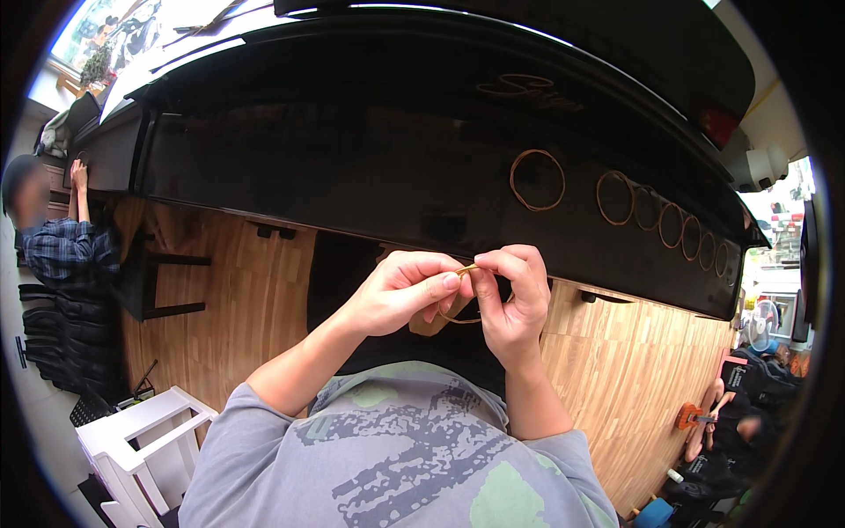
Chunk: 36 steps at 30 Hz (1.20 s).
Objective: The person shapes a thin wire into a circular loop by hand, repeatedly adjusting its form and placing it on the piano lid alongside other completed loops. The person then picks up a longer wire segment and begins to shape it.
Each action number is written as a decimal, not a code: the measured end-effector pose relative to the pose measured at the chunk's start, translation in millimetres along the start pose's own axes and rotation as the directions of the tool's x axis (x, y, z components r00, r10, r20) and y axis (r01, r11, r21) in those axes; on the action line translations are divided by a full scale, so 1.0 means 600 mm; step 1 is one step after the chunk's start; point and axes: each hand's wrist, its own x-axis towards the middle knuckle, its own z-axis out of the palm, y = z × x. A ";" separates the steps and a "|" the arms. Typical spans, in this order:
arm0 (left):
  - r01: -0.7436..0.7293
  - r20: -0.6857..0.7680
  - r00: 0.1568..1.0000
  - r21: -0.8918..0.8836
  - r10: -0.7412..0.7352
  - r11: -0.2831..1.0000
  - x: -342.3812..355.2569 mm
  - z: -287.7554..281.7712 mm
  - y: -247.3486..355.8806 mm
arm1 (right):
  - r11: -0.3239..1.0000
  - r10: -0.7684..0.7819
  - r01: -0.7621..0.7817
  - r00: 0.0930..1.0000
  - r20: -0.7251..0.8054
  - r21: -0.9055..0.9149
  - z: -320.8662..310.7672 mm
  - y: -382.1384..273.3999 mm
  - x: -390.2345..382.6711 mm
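Just in front of my chest, my left hand [412, 289] pinches a thin, copper-coloured wire coil [461, 319] between thumb and fingertips. My right hand [510, 299] closes on the same coil from the other side, thumb and forefinger nearly touching the left ones. A short yellowish stretch of it shows between the fingertips; the lower loop hangs below, partly behind my fingers. On the black piano-like surface [352, 167] beyond lies a similar large wire ring [512, 179]. Several smaller wire rings [598, 197] lie in a row to its right, some overlapping.
At the far left, a person in a plaid shirt [66, 251] reaches onto the dark surface, near a black stool [150, 286]. A white wooden chair [132, 431] stands at lower left. Wood flooring [607, 378] runs beneath. Another person [731, 449] is at the lower right.
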 end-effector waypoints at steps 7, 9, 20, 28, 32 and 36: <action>-0.015 0.040 0.999 0.024 0.014 1.000 0.000 -0.012 -0.003 | 0.987 -0.061 0.067 0.997 0.047 -0.146 -0.004 -0.009 0.008; -0.019 0.032 0.999 0.055 0.017 0.998 -0.003 -0.014 -0.006 | 0.992 -0.035 0.043 0.997 0.067 -0.116 -0.003 -0.009 0.008; -0.102 -0.126 0.981 0.322 0.150 0.941 -0.007 -0.015 -0.011 | 0.780 0.412 -0.503 0.860 0.300 0.371 -0.014 -0.018 0.005; -0.068 -0.231 0.962 0.311 0.145 0.948 -0.010 0.000 0.003 | 0.983 0.144 -0.150 0.987 0.071 0.101 -0.002 -0.013 -0.003; -0.033 -0.217 0.973 0.187 0.074 0.982 -0.013 0.002 0.008 | 0.973 0.168 -0.177 0.983 0.073 0.150 -0.001 -0.016 -0.004; -0.041 -0.199 0.977 0.152 0.072 0.988 -0.012 0.003 0.008 | 0.924 0.256 -0.269 0.963 0.083 0.272 0.002 -0.014 -0.006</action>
